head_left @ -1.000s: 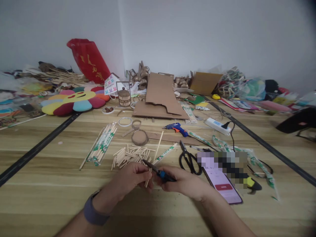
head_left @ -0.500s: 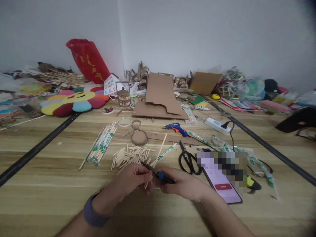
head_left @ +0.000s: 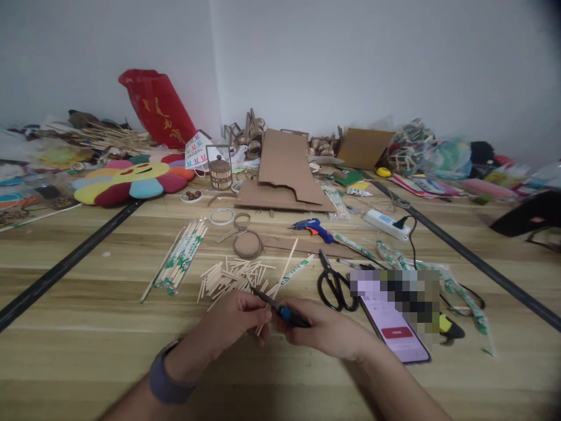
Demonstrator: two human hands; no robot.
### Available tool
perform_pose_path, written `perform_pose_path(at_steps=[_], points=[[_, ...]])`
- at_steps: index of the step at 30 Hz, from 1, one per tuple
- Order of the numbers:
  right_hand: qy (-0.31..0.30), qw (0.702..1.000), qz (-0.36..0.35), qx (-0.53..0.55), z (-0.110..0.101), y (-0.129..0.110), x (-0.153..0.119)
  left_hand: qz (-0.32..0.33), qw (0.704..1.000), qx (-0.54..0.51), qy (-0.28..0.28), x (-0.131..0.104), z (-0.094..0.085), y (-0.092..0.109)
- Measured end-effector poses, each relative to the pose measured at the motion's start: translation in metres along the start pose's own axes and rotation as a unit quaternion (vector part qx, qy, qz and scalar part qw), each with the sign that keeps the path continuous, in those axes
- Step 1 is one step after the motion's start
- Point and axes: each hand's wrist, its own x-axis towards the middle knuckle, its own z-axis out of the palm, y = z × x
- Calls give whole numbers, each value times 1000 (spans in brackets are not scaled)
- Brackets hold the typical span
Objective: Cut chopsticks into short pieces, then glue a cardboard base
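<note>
My left hand (head_left: 234, 321) pinches a thin wooden stick (head_left: 287, 264) near its lower end; the stick slants up and to the right. A tool with a dark blade and a black-and-blue handle (head_left: 289, 316) is held in my right hand (head_left: 324, 330). Its blade crosses the stick beside my left fingertips. Just beyond my hands lies a loose pile of short cut sticks (head_left: 230, 278). A green-and-white chopstick wrapper (head_left: 298, 269) rests right of the stick. Black scissors (head_left: 333, 286) lie to the right of the pile.
Wrapped chopsticks (head_left: 182, 257) lie at the left. Beyond the pile are a woven ring (head_left: 247, 244), a blue glue gun (head_left: 313, 228) and cardboard (head_left: 283, 161). A phone (head_left: 403, 336) lies at the right, near a white power strip (head_left: 386, 223). A flower cushion (head_left: 142, 178) is at the back left.
</note>
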Motion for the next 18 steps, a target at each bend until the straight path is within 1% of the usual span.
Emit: perform_pose_path(at_steps=[7,12,16,18], points=[[28,999,-11,-39,5,3,3,0,1000,16,7,0,0,3],[75,994,-41,-72,10,2,4,2,999,44,17,1,-4,1],[94,991,-27,-88,14,2,4,-6,998,52,18,1,-5,-1],[99,991,-22,-90,15,2,5,-5,998,56,33,1,-5,-1]])
